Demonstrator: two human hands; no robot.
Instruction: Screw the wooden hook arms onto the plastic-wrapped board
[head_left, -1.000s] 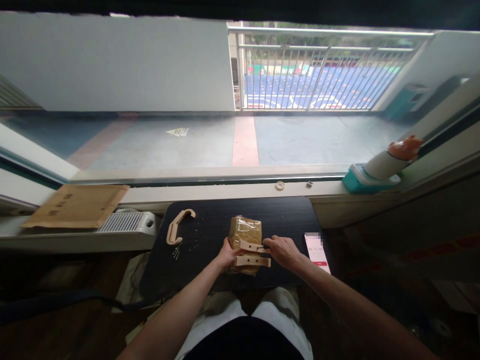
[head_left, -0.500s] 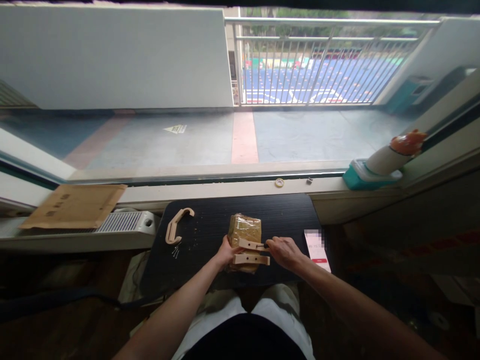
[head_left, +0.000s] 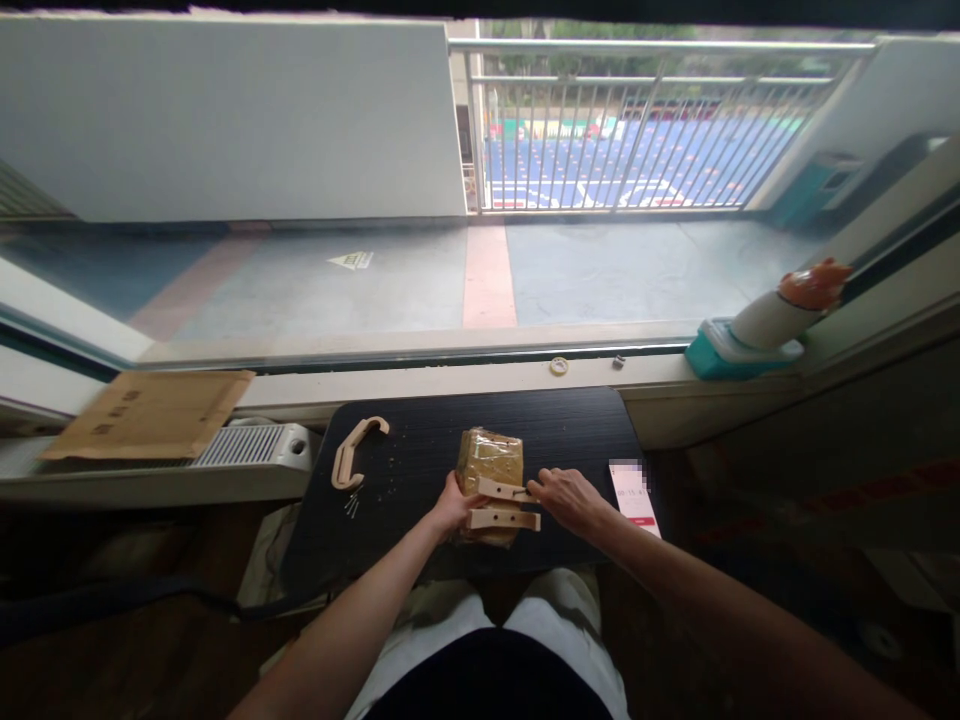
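A block wrapped in clear film over a tan surface (head_left: 491,458) lies at the table's near middle. Across its lower half sits a pale wooden piece with holes (head_left: 499,488), and a similar wooden bar (head_left: 504,519) lies just nearer to me. My left hand (head_left: 452,506) is closed at their left side, gripping the upper wooden piece against the block; some fingers are hidden. At that piece's right end, my right hand (head_left: 564,497) is closed in a pinch. A thin dark object shows by its fingertips, too small to name.
A curved wooden hook-shaped piece (head_left: 352,455) and several screws (head_left: 352,503) lie at the left of the black table (head_left: 420,415). A phone (head_left: 632,498) rests at the right. On the sill are a tape roll (head_left: 559,366) and a teal box (head_left: 739,352). A brown envelope (head_left: 150,412) lies left.
My right hand has shifted slightly and its fingers have turned a little at the wooden piece's end. The left hand and the block stay in place.
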